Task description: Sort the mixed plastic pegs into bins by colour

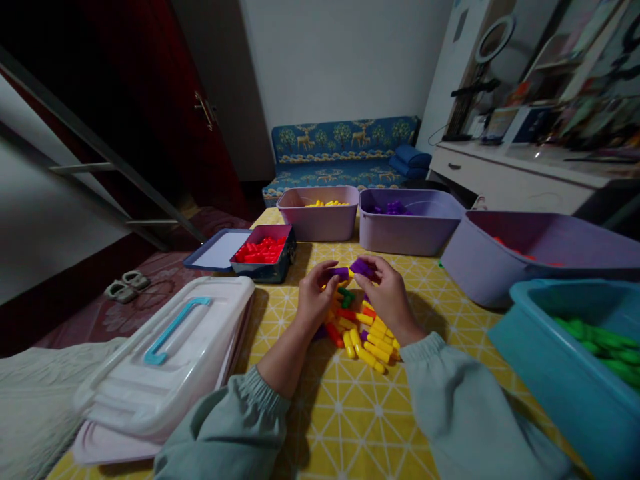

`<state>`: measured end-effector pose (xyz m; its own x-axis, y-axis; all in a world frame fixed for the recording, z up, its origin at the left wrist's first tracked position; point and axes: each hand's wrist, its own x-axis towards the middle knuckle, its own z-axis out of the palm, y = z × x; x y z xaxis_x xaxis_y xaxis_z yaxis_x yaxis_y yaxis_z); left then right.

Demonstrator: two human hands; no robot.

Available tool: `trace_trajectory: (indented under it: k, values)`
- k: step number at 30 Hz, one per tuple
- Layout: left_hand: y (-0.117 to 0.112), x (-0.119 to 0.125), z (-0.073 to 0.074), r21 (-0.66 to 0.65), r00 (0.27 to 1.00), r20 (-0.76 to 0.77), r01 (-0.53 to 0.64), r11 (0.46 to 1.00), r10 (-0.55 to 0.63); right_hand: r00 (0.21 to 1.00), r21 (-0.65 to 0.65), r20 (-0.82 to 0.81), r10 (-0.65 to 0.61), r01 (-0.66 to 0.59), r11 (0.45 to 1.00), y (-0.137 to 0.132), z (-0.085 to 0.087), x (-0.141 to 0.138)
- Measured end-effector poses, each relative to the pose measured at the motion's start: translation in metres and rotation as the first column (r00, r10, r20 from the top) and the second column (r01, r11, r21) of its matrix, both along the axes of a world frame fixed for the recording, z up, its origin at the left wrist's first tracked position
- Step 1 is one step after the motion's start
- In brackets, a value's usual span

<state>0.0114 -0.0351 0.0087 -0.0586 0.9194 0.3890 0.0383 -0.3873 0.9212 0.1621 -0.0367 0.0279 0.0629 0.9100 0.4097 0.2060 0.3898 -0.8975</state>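
My left hand (pixel 314 297) pinches a purple plastic building piece (pixel 340 273) between thumb and fingers. Another purple building piece (pixel 361 267) is gripped by my right hand (pixel 389 295). A bit of yellow shows between the two purple pieces; whether they are joined, I cannot tell. Below both hands, a loose pile of yellow building pieces (pixel 379 348) lies on the tablecloth, mixed with a few red, purple and green ones, such as a green piece (pixel 345 297).
Around the table stand a pink bin (pixel 320 223) with yellow pieces, a purple bin (pixel 405 233), a lilac bin (pixel 490 260) with red pieces and a teal bin (pixel 555 353) with green ones. At left are a tin (pixel 260 270) of red pieces and white lids (pixel 185 353).
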Motion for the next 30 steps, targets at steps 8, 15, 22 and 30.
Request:
trace_trajectory:
  k: [8,15,22,30]
  values:
    - [0.002,0.0,0.001,-0.002,0.999,0.011,-0.036,0.999,0.036,0.986,0.105,0.159,-0.055,0.039,0.994,-0.004,-0.005,-0.005]
    - [-0.005,0.003,0.006,-0.021,0.996,-0.045,0.078,0.997,-0.079,0.99,-0.014,0.117,-0.081,0.084,0.996,-0.001,-0.012,-0.002]
    - [-0.008,0.004,0.005,-0.005,0.984,-0.104,0.143,0.99,-0.143,0.993,-0.033,0.117,-0.027,0.031,0.999,0.001,-0.018,-0.006]
    - [-0.01,0.003,0.006,0.073,0.965,-0.226,0.15,0.986,-0.131,0.961,0.113,0.252,-0.11,0.084,0.99,0.002,-0.014,-0.002]
